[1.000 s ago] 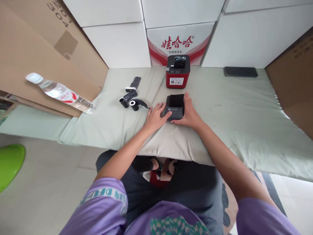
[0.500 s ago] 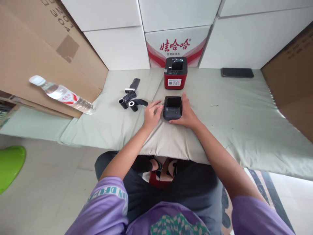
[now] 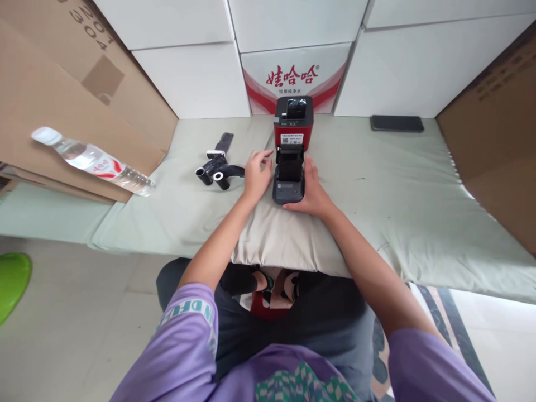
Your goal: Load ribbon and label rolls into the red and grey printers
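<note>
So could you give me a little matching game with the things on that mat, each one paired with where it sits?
Things:
1. red printer
2. phone
3. water bottle
4. grey printer

Places:
A. between the two hands
B. far left, by the cardboard
C. at the back, in front of the red and white box
D. back right, near the wall

Pairs: 1-C, 2-D, 3-B, 4-A

A: Bright, even daylight, soft shadows only under the padded edge, no glare.
B: Agreed; the centre is sharp, but wide-angle distortion bends and stretches the edges.
</note>
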A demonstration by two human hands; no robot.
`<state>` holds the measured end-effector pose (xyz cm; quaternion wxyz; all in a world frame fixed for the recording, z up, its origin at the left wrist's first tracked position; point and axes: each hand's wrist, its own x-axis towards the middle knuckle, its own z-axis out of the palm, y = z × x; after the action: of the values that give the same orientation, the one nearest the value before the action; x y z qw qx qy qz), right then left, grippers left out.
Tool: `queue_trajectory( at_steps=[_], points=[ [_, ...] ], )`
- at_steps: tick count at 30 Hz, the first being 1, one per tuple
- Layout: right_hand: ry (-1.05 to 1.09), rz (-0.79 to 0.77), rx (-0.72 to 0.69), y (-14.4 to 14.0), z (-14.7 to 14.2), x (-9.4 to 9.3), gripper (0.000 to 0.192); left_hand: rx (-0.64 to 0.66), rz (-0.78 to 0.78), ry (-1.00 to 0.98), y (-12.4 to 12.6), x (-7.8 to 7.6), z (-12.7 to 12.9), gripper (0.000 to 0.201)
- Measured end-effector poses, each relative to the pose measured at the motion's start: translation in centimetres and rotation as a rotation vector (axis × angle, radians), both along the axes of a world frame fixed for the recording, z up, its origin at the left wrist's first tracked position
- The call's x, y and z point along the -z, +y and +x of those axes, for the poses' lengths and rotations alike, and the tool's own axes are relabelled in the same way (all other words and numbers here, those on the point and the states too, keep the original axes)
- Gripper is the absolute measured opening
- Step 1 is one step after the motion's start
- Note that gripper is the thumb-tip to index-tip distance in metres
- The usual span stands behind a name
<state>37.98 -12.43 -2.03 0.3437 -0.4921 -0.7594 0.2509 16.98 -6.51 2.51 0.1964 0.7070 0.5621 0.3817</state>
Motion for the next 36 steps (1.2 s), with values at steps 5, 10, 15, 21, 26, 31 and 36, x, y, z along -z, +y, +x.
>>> queue_trajectory(
  at_steps=[5,10,15,21,26,31,36],
  points=[
    [0.011,0.027,-0.004,0.6,-0.1,0.7,0.173,0.288,-0.006,0.211,0.6,-2.2,-0.5,0.025],
    [0.015,0.003,-0.007,0.1,-0.2,0.1,0.166,0.340,-0.108,0.165,2.4,-3.2,0.0,0.036],
    [0.021,-0.035,0.004,0.1,-0.2,0.1,0.167,0.478,-0.139,0.351,2.4,-3.9,0.6,0.025],
    [0.029,-0.028,-0.003,0.3,-0.1,0.4,0.164,0.451,-0.171,0.679,2.4,-5.1,3.9,0.016],
    [-0.005,-0.032,0.014,0.2,-0.1,0.4,0.167,0.478,-0.130,0.670,2.3,-5.8,4.0,0.020],
    [-0.040,-0.022,0.026,0.4,-0.1,0.6,0.170,0.473,-0.106,0.224,2.9,-7.2,-1.0,0.034],
    [-0.025,-0.028,0.036,0.2,-0.2,0.6,0.165,0.035,0.053,-0.063,6.4,-6.3,-5.9,0.036]
  ],
)
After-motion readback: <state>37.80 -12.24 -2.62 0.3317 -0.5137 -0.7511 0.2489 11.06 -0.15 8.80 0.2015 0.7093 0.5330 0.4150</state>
